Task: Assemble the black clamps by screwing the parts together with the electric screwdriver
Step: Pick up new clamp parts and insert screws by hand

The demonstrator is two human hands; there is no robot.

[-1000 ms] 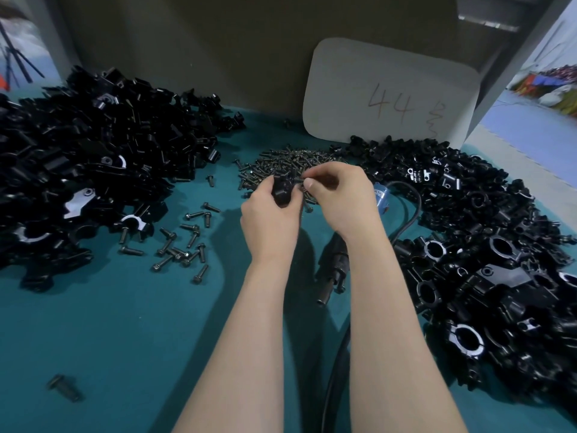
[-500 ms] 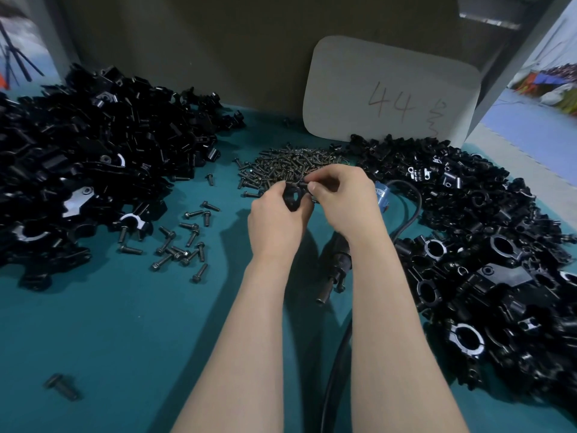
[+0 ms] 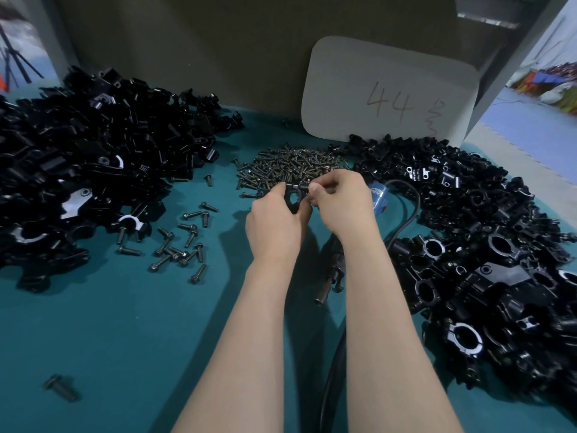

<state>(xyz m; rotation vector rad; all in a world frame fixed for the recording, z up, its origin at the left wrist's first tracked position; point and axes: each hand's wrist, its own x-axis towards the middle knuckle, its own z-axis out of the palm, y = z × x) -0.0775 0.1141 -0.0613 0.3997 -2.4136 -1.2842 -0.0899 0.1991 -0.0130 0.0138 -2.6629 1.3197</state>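
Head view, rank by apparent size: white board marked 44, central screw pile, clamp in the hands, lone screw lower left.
1. White board.
2. Screw pile.
3. Clamp and lone screw look alike: fingers hide part of the clamp, and the screw lies nearer the camera, so unranked.

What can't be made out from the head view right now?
Head view, clamp: its fastening hole, covered by fingers of the right hand.
Head view, electric screwdriver: most of its body, hidden under the right forearm.
Head view, right pile of parts: cut off by the frame's right edge.
Head view, left hand: its grip on the clamp faces away.
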